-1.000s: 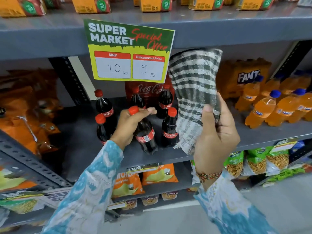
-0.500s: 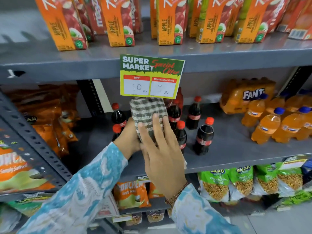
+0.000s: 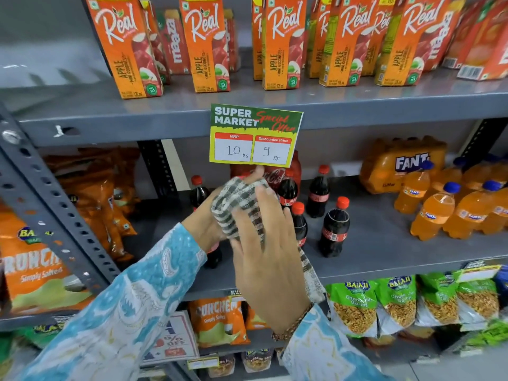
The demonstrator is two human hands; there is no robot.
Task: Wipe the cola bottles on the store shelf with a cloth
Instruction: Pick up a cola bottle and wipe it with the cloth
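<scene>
a grey store shelf (image 3: 384, 259) crosses mid-frame. at centre, the right hand (image 3: 264, 259) presses the checked cloth (image 3: 239, 204) around a cola bottle (image 3: 213, 253) that the left hand (image 3: 204, 226) grips, so wiping looks underway. next, judging by this, comes the bottle (image 3: 334, 229) right of centre, then those behind.

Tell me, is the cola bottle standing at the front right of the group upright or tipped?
Upright. The cola bottle stands on its base on the grey shelf, its red cap pointing straight up, apart from both hands.
</scene>
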